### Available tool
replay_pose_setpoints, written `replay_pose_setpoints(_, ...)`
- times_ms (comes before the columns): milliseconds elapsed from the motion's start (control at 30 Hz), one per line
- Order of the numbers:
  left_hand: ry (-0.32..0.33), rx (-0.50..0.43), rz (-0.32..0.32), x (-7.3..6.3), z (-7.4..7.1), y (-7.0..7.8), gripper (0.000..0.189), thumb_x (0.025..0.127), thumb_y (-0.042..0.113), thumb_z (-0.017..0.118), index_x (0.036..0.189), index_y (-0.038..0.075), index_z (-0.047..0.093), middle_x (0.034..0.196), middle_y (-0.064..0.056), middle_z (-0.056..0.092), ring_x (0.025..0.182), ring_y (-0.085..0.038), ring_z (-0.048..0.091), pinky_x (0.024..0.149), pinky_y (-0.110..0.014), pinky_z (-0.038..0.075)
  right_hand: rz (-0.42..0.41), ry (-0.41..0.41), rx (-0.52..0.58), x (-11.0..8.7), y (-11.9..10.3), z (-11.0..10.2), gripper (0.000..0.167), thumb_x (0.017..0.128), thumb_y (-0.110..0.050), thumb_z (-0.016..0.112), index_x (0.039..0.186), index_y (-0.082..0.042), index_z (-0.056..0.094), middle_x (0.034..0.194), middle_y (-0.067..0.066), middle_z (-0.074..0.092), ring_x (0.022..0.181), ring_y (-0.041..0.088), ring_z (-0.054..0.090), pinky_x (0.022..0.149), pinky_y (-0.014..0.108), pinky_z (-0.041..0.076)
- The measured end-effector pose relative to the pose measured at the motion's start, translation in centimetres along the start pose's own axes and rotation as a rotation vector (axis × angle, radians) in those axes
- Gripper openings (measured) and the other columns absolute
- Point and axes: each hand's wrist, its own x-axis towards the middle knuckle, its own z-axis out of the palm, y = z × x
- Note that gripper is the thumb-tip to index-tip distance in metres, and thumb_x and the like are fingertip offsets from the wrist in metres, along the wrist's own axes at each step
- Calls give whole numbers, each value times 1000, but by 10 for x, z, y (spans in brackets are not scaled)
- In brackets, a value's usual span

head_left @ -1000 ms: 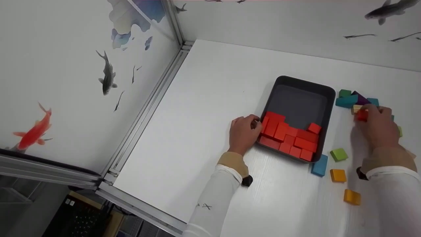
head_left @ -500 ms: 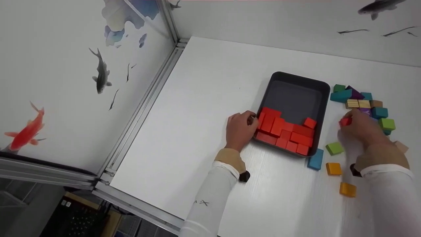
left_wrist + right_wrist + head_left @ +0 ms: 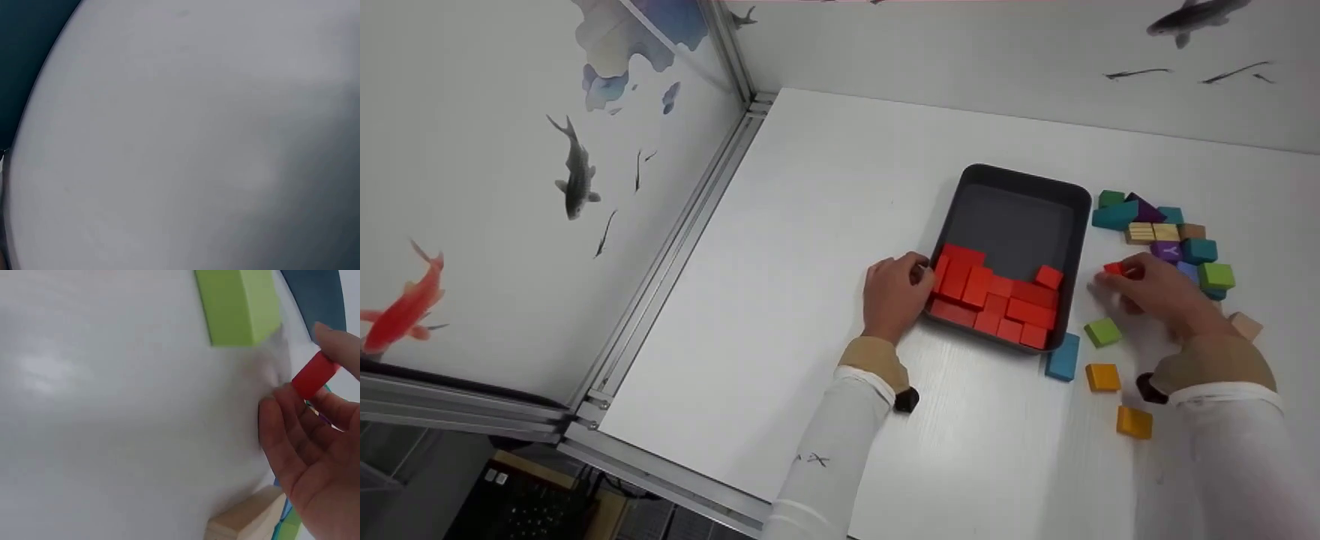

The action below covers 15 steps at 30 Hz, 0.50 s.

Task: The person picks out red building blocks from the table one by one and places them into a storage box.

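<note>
A dark grey rectangular tray (image 3: 1012,225) lies on the white table, its near part covered with red wooden blocks (image 3: 979,286). At the tray's left rim my left hand (image 3: 894,298) has its fingers curled and holds the edge; its fingertips are partly hidden. My right hand (image 3: 1166,294) pinches a small red block (image 3: 315,375) between thumb and fingers, above the table just right of the tray. In the right wrist view, that block stands out from the fingertips. The left wrist view shows mostly blurred white surface, without the hand's fingers.
Right of the tray sits a cluster of coloured blocks, including a teal block (image 3: 1198,249) and a purple triangle (image 3: 1145,208). Nearer lie a lime block (image 3: 1102,331), a blue block (image 3: 1063,358) and two orange blocks (image 3: 1103,377). White walls bound the table's left and back.
My right hand has carried the red block away from the coloured cluster, leftward towards the tray. The left hand stays at the tray rim. The whole head view has shifted slightly.
</note>
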Motion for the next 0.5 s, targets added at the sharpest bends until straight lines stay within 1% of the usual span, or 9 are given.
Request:
replay_pose_setpoints(100, 5, 13, -10, -1, -1, -2, 21, 83, 33, 48, 93, 24, 64, 71, 18, 54, 72, -2, 46, 91, -22, 28, -97, 63, 52, 0, -11, 10, 84, 76, -65, 45, 130, -4, 27, 109, 17, 49, 91, 29, 51, 73, 38, 44)
replay_pose_setpoints(200, 3, 7, -18, -1, -1, -2, 21, 82, 34, 49, 93, 24, 64, 72, 17, 54, 74, -4, 47, 90, -23, 30, -169, 125, 63, 0, -24, 20, 80, 77, -65, 44, 129, -6, 28, 106, 15, 48, 89, 29, 51, 74, 37, 44)
replay_pose_setpoints(333, -5, 4, -26, -2, -1, 0, 21, 82, 33, 49, 93, 24, 64, 72, 16, 54, 74, -5, 46, 89, -23, 31, -212, 163, 25, -1, -40, 28, 78, 76, -66, 44, 128, -9, 29, 103, 15, 46, 88, 30, 48, 69, 37, 44)
replay_pose_setpoints(433, -6, 12, -22, -2, -1, 0, 21, 82, 33, 49, 92, 23, 64, 71, 16, 53, 73, -5, 46, 88, -23, 31, -244, 203, 2, -3, -47, 32, 77, 76, -65, 46, 126, -9, 32, 107, 14, 45, 92, 30, 45, 71, 40, 44)
replay_pose_setpoints(500, -4, 13, -14, -1, -1, 1, 20, 82, 33, 49, 92, 23, 64, 71, 16, 53, 73, -5, 46, 88, -23, 31, -273, 252, -12, -3, -50, 34, 75, 76, -63, 49, 125, -7, 36, 109, 14, 44, 94, 30, 44, 72, 41, 45)
